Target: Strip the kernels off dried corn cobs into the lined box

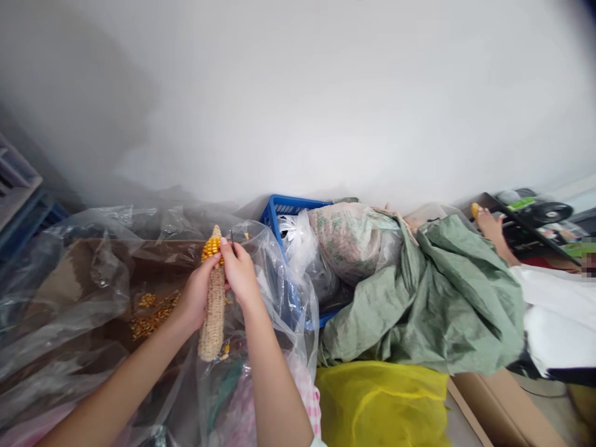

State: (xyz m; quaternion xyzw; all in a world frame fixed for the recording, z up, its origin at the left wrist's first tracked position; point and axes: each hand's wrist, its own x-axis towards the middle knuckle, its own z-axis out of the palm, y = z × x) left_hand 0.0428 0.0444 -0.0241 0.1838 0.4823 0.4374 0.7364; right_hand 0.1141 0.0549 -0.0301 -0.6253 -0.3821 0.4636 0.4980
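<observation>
A corn cob (212,329) is upright, slightly tilted, between my hands. Its lower part is stripped bare, and yellow kernels (211,249) cover a band near the tip. My left hand (199,292) is closed around the cob's middle, thumb up by the kernels. From the other side my right hand (239,267) grips the cob, its thumb pressed at the kernels. A thin dark object shows by the right fingers; its kind is unclear. Beneath, loose kernels (151,321) lie in a box lined with clear plastic (112,273).
Right of my hands stands a blue basket (298,203) with bagged goods. Beyond it are a green woven sack (460,292) and a yellow mesh bag (382,403). At far right, another person's hand (490,225) holds a yellow corn cob. A white wall rises behind.
</observation>
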